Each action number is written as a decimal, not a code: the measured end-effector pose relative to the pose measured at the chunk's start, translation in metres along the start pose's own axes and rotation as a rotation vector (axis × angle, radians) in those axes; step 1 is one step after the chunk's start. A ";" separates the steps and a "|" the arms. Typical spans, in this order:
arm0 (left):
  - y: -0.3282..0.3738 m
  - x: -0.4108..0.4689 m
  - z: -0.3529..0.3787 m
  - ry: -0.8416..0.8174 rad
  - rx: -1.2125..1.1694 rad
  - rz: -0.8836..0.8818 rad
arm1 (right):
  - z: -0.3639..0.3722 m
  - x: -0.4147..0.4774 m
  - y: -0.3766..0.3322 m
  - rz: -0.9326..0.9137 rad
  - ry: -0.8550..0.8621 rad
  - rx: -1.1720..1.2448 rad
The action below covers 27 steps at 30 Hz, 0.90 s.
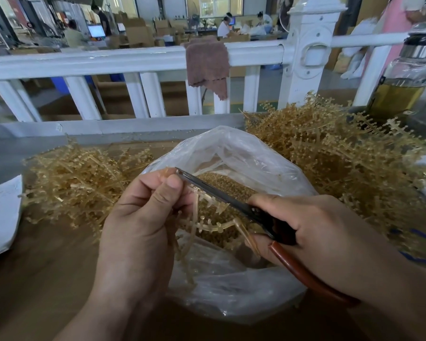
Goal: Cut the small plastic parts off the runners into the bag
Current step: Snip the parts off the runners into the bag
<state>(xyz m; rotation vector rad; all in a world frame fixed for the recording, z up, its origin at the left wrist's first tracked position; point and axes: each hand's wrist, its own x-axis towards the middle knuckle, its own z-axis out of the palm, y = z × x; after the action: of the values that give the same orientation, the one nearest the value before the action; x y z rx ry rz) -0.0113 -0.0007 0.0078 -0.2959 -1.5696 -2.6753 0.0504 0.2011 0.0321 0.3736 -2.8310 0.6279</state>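
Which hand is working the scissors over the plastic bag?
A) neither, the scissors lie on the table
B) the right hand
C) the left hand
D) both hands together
B: the right hand grips the brown handles of the scissors, while the left hand pinches a runner above the open bag.

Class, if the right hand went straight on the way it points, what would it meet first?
Probably the left hand, which pinches a runner just at the tip of the scissors that the right hand holds; depth between them is unclear.
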 end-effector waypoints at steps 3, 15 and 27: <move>0.000 0.000 0.000 -0.004 -0.014 0.010 | -0.003 -0.001 0.002 -0.009 0.003 0.003; 0.001 -0.002 0.002 0.047 0.118 0.079 | -0.008 -0.001 0.004 -0.044 0.016 -0.025; 0.001 -0.003 0.001 0.067 0.155 0.069 | -0.006 -0.002 0.003 -0.071 0.059 -0.018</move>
<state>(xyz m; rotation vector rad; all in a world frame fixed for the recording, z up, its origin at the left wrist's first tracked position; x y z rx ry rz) -0.0081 -0.0007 0.0087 -0.2481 -1.7011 -2.4686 0.0520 0.2066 0.0354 0.4433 -2.7519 0.5886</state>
